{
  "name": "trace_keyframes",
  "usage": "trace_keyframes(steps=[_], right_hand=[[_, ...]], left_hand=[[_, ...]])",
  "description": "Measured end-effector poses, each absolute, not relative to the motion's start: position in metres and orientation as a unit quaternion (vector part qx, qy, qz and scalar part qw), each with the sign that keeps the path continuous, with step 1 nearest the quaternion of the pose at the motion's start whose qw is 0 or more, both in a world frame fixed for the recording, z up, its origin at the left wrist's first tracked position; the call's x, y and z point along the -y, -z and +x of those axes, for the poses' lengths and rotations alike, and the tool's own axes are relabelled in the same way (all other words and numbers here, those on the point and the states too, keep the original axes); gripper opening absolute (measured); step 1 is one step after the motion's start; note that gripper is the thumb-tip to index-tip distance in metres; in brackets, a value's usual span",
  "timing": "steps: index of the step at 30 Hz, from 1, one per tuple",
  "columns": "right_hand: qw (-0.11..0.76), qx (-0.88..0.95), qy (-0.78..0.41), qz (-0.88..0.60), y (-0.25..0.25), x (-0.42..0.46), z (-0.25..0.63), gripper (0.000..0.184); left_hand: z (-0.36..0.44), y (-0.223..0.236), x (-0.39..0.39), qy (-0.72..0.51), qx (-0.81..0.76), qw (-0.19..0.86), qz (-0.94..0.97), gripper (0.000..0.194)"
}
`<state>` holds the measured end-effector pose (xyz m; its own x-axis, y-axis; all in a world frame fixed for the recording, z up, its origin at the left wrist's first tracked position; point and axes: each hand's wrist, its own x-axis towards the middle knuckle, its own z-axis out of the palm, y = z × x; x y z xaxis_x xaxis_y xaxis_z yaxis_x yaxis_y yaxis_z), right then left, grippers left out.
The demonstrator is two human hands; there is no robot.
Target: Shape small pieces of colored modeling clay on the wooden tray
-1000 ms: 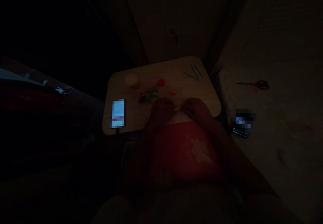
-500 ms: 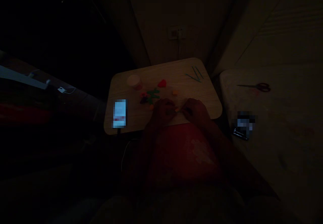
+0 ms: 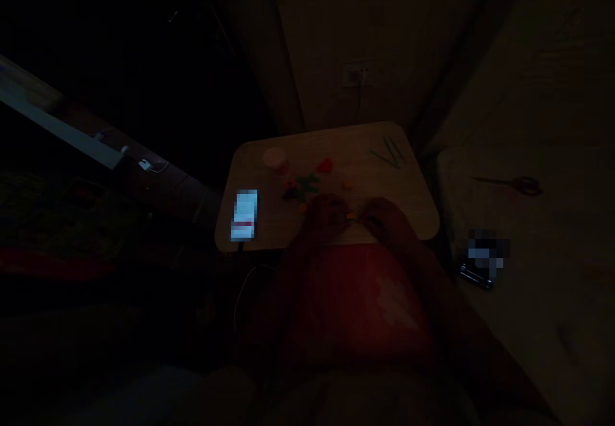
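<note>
Dim light hides much detail. My left hand (image 3: 329,214) is closed with curled fingers near the front edge of a small wooden table (image 3: 269,234), at a small orange piece (image 3: 350,216) that looks like modelling clay. Just right of it, my right hand (image 3: 384,218) is closed in a pinch; a faint thin thing shows at its fingertips, too dark to name. Beyond my hands lie green pieces (image 3: 307,184), a red piece (image 3: 325,166), another orange piece (image 3: 347,184) and a dark piece (image 3: 290,193). An orange bit (image 3: 302,207) sits beside my left hand.
A lidded tub (image 3: 275,160) stands at the table's back left, and a lit phone (image 3: 245,216) at its left. Thin sticks (image 3: 388,152) lie back right. On a pale surface to the right are scissors (image 3: 526,186) and a dark device (image 3: 480,266). A wall socket (image 3: 356,75) holds a plug.
The whole view has shifted, so the table and its things appear farther right. My hands stay close together at the orange piece, with slightly more of it showing between them.
</note>
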<state>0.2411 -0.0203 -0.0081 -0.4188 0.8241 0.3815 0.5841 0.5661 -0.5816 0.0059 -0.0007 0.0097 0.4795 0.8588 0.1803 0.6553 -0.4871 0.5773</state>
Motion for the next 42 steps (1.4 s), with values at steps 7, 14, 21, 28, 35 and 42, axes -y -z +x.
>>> trace_keyframes(steps=[7, 14, 21, 28, 35, 42], right_hand=[[0.304, 0.825, -0.157, -0.45, -0.001, 0.023, 0.234, 0.014], [0.294, 0.82, -0.137, -0.471, -0.001, 0.024, 0.231, 0.013], [0.328, 0.834, -0.189, -0.402, -0.001, 0.02, 0.241, 0.012], [0.385, 0.768, -0.216, -0.464, -0.007, 0.022, 0.251, 0.013], [0.31, 0.787, -0.169, -0.505, -0.006, 0.019, 0.232, 0.013], [0.28, 0.815, -0.189, -0.472, -0.009, 0.027, 0.224, 0.018]], left_hand=[[0.004, -0.006, -0.001, -0.24, -0.443, 0.226, 0.834, 0.026], [0.006, -0.008, -0.001, -0.226, -0.456, 0.227, 0.83, 0.024], [0.006, -0.004, -0.001, -0.229, -0.456, 0.213, 0.833, 0.035], [0.012, -0.009, 0.0, -0.221, -0.472, 0.191, 0.832, 0.039], [0.013, -0.005, -0.001, -0.252, -0.469, 0.187, 0.826, 0.018], [0.007, 0.002, -0.004, -0.304, -0.469, 0.227, 0.798, 0.022]])
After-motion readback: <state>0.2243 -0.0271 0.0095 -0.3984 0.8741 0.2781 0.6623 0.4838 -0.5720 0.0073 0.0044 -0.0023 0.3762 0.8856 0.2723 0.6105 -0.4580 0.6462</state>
